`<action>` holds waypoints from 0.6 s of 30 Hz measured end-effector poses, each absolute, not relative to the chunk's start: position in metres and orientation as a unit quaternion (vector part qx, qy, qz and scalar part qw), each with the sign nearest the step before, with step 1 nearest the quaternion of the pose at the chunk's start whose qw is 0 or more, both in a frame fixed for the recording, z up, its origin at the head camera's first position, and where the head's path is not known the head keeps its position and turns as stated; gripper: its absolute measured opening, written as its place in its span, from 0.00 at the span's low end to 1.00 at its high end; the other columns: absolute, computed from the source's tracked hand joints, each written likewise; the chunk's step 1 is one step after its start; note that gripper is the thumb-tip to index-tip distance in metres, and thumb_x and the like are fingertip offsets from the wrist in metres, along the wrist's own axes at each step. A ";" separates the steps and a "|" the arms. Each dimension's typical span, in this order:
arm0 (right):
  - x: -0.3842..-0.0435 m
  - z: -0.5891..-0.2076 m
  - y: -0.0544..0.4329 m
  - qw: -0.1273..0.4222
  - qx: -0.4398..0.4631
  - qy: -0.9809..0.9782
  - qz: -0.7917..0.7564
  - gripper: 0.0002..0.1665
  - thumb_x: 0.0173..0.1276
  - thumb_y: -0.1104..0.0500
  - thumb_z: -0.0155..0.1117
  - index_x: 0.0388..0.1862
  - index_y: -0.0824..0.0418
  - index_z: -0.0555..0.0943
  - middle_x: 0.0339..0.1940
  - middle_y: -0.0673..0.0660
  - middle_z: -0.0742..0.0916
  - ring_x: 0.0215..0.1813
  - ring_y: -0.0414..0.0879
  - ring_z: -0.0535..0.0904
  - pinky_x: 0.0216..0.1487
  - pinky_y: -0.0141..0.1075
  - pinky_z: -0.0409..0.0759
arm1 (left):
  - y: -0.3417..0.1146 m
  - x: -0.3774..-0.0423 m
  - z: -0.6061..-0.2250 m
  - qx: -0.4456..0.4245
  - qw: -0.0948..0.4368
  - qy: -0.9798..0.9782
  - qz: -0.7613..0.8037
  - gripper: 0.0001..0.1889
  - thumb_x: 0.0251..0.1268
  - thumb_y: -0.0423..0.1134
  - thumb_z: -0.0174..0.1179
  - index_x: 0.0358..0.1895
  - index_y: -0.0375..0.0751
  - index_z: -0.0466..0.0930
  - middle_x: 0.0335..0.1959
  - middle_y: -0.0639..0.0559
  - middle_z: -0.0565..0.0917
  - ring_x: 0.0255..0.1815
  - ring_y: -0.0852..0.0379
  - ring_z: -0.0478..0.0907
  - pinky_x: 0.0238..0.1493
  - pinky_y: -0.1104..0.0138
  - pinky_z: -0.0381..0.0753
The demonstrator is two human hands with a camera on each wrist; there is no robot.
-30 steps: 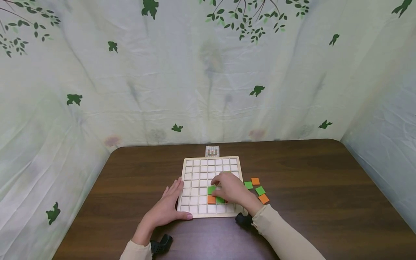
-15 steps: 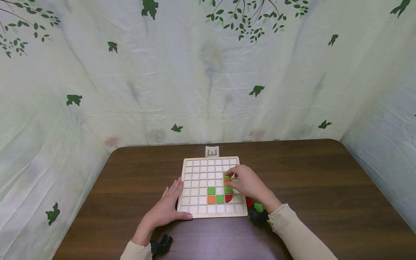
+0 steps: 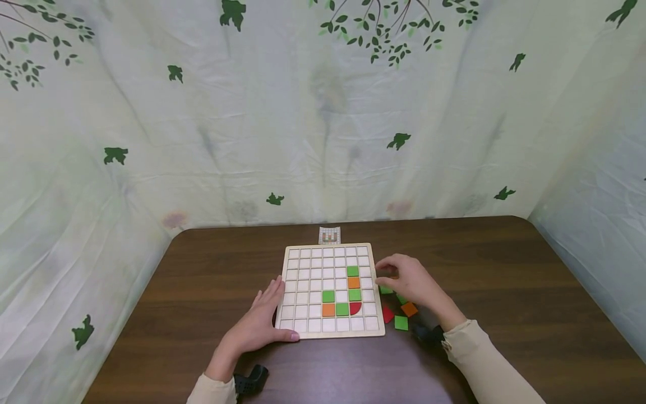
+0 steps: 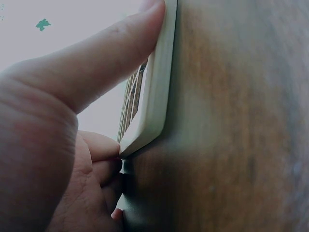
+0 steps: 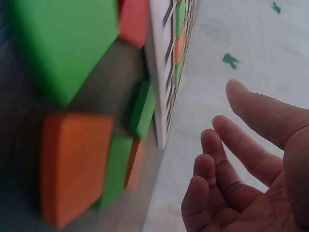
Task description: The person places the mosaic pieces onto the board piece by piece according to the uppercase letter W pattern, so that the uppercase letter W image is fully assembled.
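A white gridded board (image 3: 305, 283) with a pale wooden rim lies on the table. On its right half sit green tiles, among them a green tile (image 3: 353, 271) above an orange tile (image 3: 353, 283), plus a red tile with a rounded corner (image 3: 355, 308). My left hand (image 3: 257, 320) rests against the board's near left corner, thumb on the front edge and straight fingers along the left side. Just off the board's right edge hovers my right hand (image 3: 414, 280), above loose tiles. Nothing shows between its thumb and fingers in the right wrist view.
Loose tiles lie right of the board: a red one (image 3: 387, 314), a green one (image 3: 401, 322), an orange one (image 3: 409, 308) and others partly under the right hand. A small printed card (image 3: 330, 235) lies behind the board. A leaf-patterned curtain (image 3: 323, 140) hangs beyond the table (image 3: 212, 280).
My right hand has moved right, from over the board to beyond its right edge. Green and orange tiles in the right-hand column are uncovered. The left hand has stayed in place.
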State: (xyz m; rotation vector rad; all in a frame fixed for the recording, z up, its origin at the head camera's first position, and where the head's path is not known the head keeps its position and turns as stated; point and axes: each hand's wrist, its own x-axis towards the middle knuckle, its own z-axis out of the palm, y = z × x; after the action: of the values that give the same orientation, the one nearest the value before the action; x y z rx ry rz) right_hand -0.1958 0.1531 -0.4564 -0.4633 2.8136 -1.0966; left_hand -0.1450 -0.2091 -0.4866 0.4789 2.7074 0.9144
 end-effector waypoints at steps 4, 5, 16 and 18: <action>-0.195 -0.458 0.167 0.047 -0.143 0.920 -0.363 0.18 0.66 0.55 0.73 0.53 0.59 0.85 0.48 0.53 0.84 0.44 0.45 0.79 0.43 0.40 0.82 | -0.208 -0.144 -0.485 0.163 0.123 0.927 0.314 0.67 0.47 0.62 0.76 0.80 0.29 0.44 0.82 0.39 0.42 0.82 0.41 0.37 0.78 0.43 0.37; -0.195 -0.459 0.169 0.048 -0.143 0.920 -0.363 0.18 0.66 0.55 0.73 0.53 0.59 0.85 0.48 0.53 0.84 0.43 0.46 0.79 0.42 0.40 0.82 | -0.208 -0.144 -0.485 0.163 0.123 0.927 0.314 0.67 0.47 0.62 0.76 0.80 0.29 0.44 0.82 0.39 0.42 0.82 0.41 0.37 0.78 0.43 0.37; -0.199 -0.466 0.191 0.060 -0.134 0.927 -0.346 0.18 0.66 0.55 0.73 0.53 0.60 0.85 0.46 0.54 0.86 0.44 0.47 0.79 0.45 0.43 0.81 | -0.209 -0.145 -0.486 0.162 0.122 0.928 0.312 0.67 0.46 0.63 0.76 0.80 0.29 0.44 0.82 0.40 0.41 0.82 0.41 0.37 0.78 0.43 0.37; -0.200 -0.467 0.194 0.065 -0.130 0.928 -0.344 0.19 0.66 0.55 0.73 0.53 0.61 0.85 0.46 0.54 0.86 0.44 0.48 0.79 0.46 0.43 0.81 | -0.209 -0.145 -0.486 0.163 0.121 0.928 0.312 0.67 0.46 0.62 0.76 0.79 0.29 0.44 0.82 0.39 0.42 0.82 0.41 0.37 0.78 0.42 0.38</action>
State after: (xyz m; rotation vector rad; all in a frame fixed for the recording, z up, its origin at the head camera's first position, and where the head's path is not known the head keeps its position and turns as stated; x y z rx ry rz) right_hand -0.2004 0.1941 -0.4674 -0.3918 2.7988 -1.0378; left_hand -0.1449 -0.2095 -0.4858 0.4750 2.7104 0.9121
